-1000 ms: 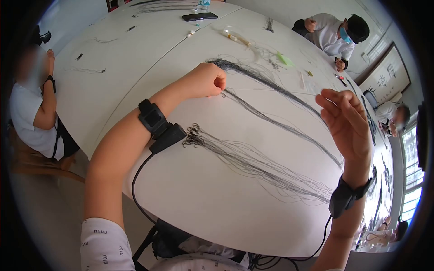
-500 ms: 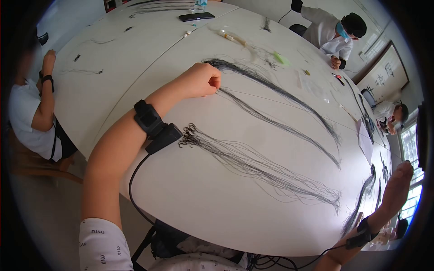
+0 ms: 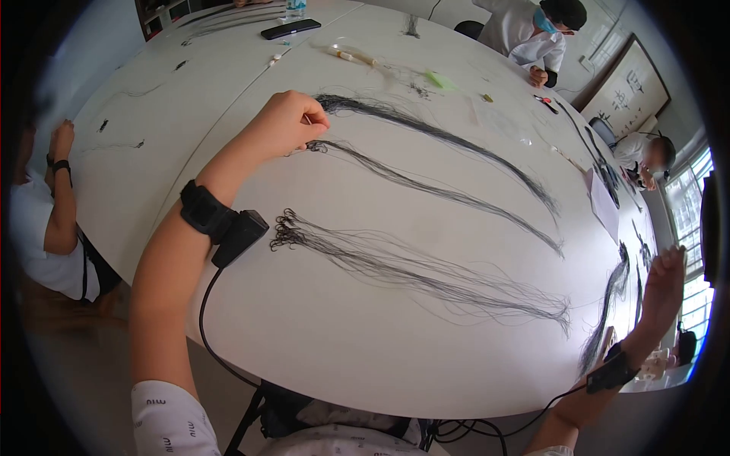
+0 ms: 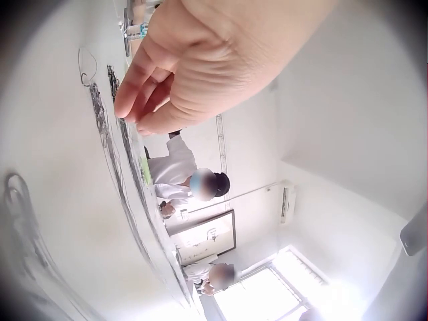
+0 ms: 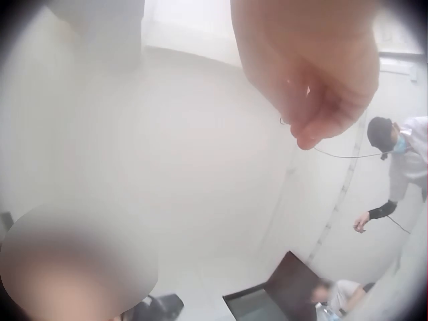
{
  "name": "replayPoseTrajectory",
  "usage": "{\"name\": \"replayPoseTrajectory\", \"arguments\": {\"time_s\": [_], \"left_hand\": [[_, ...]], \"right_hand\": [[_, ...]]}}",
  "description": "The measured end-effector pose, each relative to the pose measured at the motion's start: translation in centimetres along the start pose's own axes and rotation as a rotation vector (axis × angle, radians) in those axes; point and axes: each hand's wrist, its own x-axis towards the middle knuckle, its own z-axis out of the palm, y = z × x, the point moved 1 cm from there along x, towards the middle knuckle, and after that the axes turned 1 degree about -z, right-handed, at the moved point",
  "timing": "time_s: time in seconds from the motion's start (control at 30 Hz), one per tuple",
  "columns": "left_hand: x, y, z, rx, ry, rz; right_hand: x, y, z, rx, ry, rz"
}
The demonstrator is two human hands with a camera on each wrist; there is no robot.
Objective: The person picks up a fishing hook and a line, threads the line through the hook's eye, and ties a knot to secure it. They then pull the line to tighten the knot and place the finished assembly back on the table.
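Bundles (image 3: 449, 137) are laid on the worktop (image 3: 319, 349); one strand (image 5: 341, 156), pinched by the right hand (image 3: 663, 292), isn't; the left hand's (image 3: 285, 125) grip is unclear.

- My hands: two, the left hand (image 3: 285, 121) and the right hand (image 3: 663, 292).
- Thin strand (image 5: 344, 156) at my right fingertips: one.
- Long dark bundles (image 3: 426, 184) laid out before me: three.
- Dark bundle (image 3: 608, 304) nearer my right arm: one.
- Short dark tuft (image 3: 411, 26) at the far side: one.
- Black phone (image 3: 291, 29): one.
- Clear bottle (image 3: 295, 9): one.
- Green piece (image 3: 439, 79): one.
- Black wrist straps (image 3: 207, 211) on me: two, one per wrist.
- Framed calligraphy (image 3: 630, 87): one.
- Other people (image 3: 525, 34) with arms showing in the head view: at least three.
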Motion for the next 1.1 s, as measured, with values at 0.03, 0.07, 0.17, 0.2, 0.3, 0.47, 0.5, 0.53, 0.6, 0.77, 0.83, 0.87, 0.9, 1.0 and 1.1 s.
{"name": "replayPoseTrajectory", "arguments": {"time_s": [0.03, 0.07, 0.17, 0.2, 0.3, 0.47, 0.5, 0.53, 0.6, 0.77, 0.83, 0.87, 0.9, 1.0, 1.1], "left_hand": [[-0.3, 0.7, -0.1, 0.001, 0.041, 0.009], [-0.2, 0.6, -0.1, 0.003, 0.039, 0.010], [-0.1, 0.5, -0.2, -0.014, 0.041, 0.096], [-0.5, 1.3, 0.1, -0.080, -0.041, 0.069], [-2.0, 4.4, 1.7, -0.183, -0.202, 0.056], [-6.2, 9.1, 5.3, -0.281, -0.283, 0.229], [-6.9, 9.5, 5.8, -0.319, -0.305, 0.269], [-7.5, 9.7, 6.3, -0.321, -0.309, 0.266], [-8.3, 9.8, 7.1, -0.351, -0.303, 0.321], [-8.2, 9.2, 8.1, -0.344, -0.377, 0.341], [-8.2, 9.1, 8.1, -0.353, -0.367, 0.321], [-8.2, 9.2, 8.1, -0.352, -0.370, 0.320], [-8.3, 9.2, 8.1, -0.349, -0.345, 0.329], [-8.5, 9.1, 8.2, -0.377, -0.282, 0.329], [-8.4, 9.0, 8.5, -0.368, -0.209, 0.347]], "right_hand": [[-0.6, 2.1, 3.9, -0.067, 0.010, 0.069], [-0.6, 3.8, 6.4, -0.130, -0.142, 0.145], [-1.6, 8.9, 12.6, -0.314, -0.092, 0.284], [-1.8, 10.2, 14.6, -0.335, -0.170, 0.368], [-3.0, 13.8, 19.3, -0.377, -0.323, 0.584], [-4.3, 17.8, 23.1, -0.317, -0.472, 0.752], [-4.5, 18.0, 23.6, -0.316, -0.472, 0.758], [-4.6, 18.3, 24.0, -0.387, -0.484, 0.800], [-5.1, 18.7, 24.4, -0.458, -0.491, 0.848], [-6.3, 19.7, 24.6, -0.570, -0.534, 0.627], [-6.3, 19.9, 24.6, -0.586, -0.546, 0.528], [-6.3, 19.9, 24.7, -0.593, -0.550, 0.501], [-6.3, 19.9, 24.7, -0.599, -0.553, 0.475], [-6.5, 20.6, 24.5, -0.537, -0.522, 0.362], [-6.2, 20.7, 24.1, -0.494, -0.505, 0.479]]}}
